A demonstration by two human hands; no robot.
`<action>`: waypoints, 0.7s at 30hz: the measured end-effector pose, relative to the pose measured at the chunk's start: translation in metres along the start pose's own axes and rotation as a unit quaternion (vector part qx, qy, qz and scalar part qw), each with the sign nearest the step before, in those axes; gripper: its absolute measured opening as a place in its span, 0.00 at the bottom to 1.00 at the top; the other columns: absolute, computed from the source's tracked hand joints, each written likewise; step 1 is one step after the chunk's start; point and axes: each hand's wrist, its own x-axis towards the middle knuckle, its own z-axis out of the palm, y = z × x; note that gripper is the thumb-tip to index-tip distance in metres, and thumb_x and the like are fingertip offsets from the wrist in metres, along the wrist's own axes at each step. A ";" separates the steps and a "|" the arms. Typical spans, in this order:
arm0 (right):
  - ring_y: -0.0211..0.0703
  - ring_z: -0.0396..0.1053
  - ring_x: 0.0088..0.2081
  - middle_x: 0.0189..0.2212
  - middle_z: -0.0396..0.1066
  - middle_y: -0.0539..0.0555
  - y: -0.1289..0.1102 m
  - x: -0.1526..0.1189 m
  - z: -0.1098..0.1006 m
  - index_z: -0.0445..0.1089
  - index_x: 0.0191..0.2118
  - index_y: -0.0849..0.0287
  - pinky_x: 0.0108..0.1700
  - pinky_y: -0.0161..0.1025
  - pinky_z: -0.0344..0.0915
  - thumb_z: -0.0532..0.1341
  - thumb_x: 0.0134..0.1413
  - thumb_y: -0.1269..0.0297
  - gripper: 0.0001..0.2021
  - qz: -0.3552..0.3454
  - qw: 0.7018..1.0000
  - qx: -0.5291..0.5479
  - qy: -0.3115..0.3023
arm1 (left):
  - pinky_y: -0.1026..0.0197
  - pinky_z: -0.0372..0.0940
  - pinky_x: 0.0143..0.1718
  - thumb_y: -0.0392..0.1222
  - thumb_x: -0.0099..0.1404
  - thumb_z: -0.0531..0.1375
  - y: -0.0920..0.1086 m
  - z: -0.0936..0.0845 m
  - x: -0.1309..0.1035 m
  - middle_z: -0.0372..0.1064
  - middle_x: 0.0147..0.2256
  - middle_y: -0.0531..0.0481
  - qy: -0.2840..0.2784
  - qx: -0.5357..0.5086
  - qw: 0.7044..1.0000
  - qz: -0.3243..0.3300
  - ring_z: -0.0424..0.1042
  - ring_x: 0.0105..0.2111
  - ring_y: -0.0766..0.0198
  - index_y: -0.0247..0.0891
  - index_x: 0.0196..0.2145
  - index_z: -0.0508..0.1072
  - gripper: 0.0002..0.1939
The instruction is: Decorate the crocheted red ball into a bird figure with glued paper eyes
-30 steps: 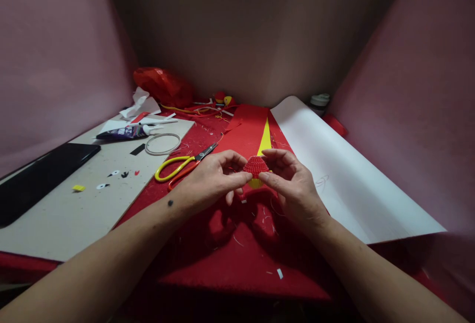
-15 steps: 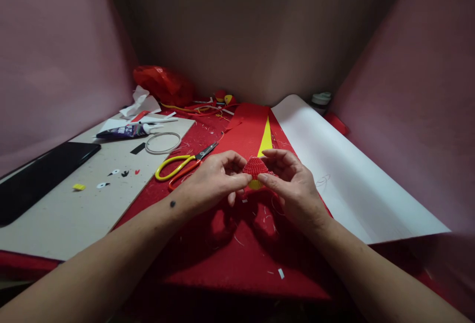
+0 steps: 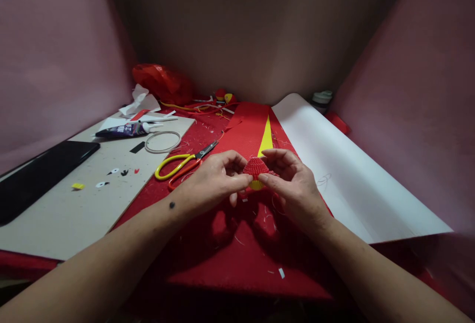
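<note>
Between my hands is a small domed piece of red ribbed woven material (image 3: 256,166) with a yellow part at its lower edge. My left hand (image 3: 226,177) pinches it from the left, thumb at the near side. From the right, my right hand (image 3: 287,179) grips it, its thumb near the yellow edge. The fingers behind the piece are partly hidden. Just left of my left hand lie scissors (image 3: 187,163) with one yellow and one orange handle. Beyond my hands stretches a red woven strip (image 3: 239,132), with a yellow triangle (image 3: 266,140) along its right side.
A pale board (image 3: 122,209) at the left holds a black phone-like slab (image 3: 44,177), a glue tube (image 3: 122,131), a ring (image 3: 162,142) and small cut pieces. A white sheet (image 3: 334,164) lies at right. A red plastic bag (image 3: 161,84) sits at the back, near small red-and-yellow figures (image 3: 225,97).
Almost nothing differs. Both hands keep hold of the red piece, which has tilted slightly.
</note>
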 end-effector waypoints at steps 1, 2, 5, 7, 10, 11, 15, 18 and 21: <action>0.44 0.69 0.44 0.42 0.70 0.51 0.000 0.000 0.000 0.69 0.42 0.52 0.47 0.44 0.67 0.70 0.44 0.67 0.17 0.000 1.000 0.003 0.000 | 0.64 0.63 0.24 0.41 0.58 0.60 0.000 0.000 0.000 0.72 0.23 0.51 0.001 0.001 1.000 -0.001 0.68 0.19 0.67 0.36 0.35 0.65 0.09; 0.44 0.69 0.44 0.42 0.70 0.51 0.000 0.000 0.000 0.69 0.42 0.52 0.47 0.44 0.67 0.70 0.44 0.67 0.16 -0.001 1.000 0.005 -0.002 | 0.63 0.63 0.24 0.42 0.58 0.60 0.000 0.000 0.000 0.72 0.23 0.51 0.003 0.002 1.000 -0.005 0.68 0.19 0.67 0.36 0.35 0.65 0.10; 0.44 0.69 0.44 0.42 0.69 0.51 0.000 0.000 0.000 0.69 0.42 0.52 0.47 0.44 0.67 0.70 0.44 0.66 0.16 -0.002 1.000 0.005 -0.006 | 0.63 0.63 0.25 0.42 0.58 0.60 0.001 0.001 -0.001 0.72 0.23 0.50 0.007 0.001 1.000 -0.016 0.68 0.19 0.66 0.36 0.36 0.64 0.10; 0.44 0.70 0.44 0.42 0.70 0.52 0.000 0.000 0.000 0.69 0.42 0.53 0.47 0.44 0.67 0.70 0.44 0.66 0.16 -0.003 1.000 -0.004 -0.004 | 0.63 0.63 0.25 0.42 0.58 0.60 0.001 0.001 -0.001 0.72 0.23 0.50 0.005 0.001 1.000 -0.014 0.68 0.19 0.66 0.36 0.36 0.64 0.10; 0.45 0.69 0.45 0.43 0.70 0.52 -0.001 0.000 0.000 0.69 0.42 0.53 0.49 0.45 0.66 0.70 0.43 0.66 0.17 0.000 1.000 -0.012 -0.001 | 0.63 0.63 0.24 0.42 0.58 0.60 -0.001 0.000 0.000 0.72 0.24 0.51 0.002 0.009 1.000 -0.001 0.68 0.19 0.66 0.37 0.35 0.65 0.09; 0.45 0.69 0.45 0.43 0.70 0.52 -0.001 0.000 0.000 0.69 0.42 0.53 0.49 0.45 0.66 0.70 0.43 0.66 0.17 0.001 1.000 -0.014 -0.001 | 0.63 0.63 0.24 0.42 0.58 0.60 -0.002 0.000 0.000 0.72 0.24 0.51 0.000 0.013 1.000 0.002 0.68 0.19 0.66 0.37 0.35 0.65 0.09; 0.44 0.70 0.44 0.43 0.70 0.52 -0.002 0.000 0.000 0.69 0.42 0.53 0.47 0.44 0.67 0.69 0.44 0.67 0.17 0.001 1.000 -0.020 -0.001 | 0.63 0.64 0.24 0.41 0.58 0.60 0.000 0.000 0.000 0.71 0.23 0.52 0.006 0.031 0.999 -0.009 0.69 0.19 0.66 0.37 0.35 0.65 0.09; 0.44 0.70 0.44 0.42 0.70 0.52 -0.002 0.000 0.001 0.69 0.42 0.53 0.47 0.43 0.67 0.69 0.44 0.66 0.16 -0.005 1.000 -0.023 -0.001 | 0.63 0.64 0.23 0.41 0.58 0.60 0.002 0.000 0.000 0.72 0.23 0.52 0.005 0.017 1.000 -0.016 0.69 0.19 0.66 0.37 0.35 0.65 0.09; 0.45 0.70 0.44 0.42 0.70 0.52 -0.003 0.000 0.001 0.69 0.42 0.53 0.48 0.44 0.67 0.69 0.43 0.67 0.17 0.003 1.000 -0.025 0.002 | 0.64 0.64 0.23 0.40 0.57 0.60 0.001 0.000 0.000 0.71 0.23 0.52 0.002 0.010 1.000 -0.016 0.69 0.19 0.66 0.37 0.34 0.65 0.08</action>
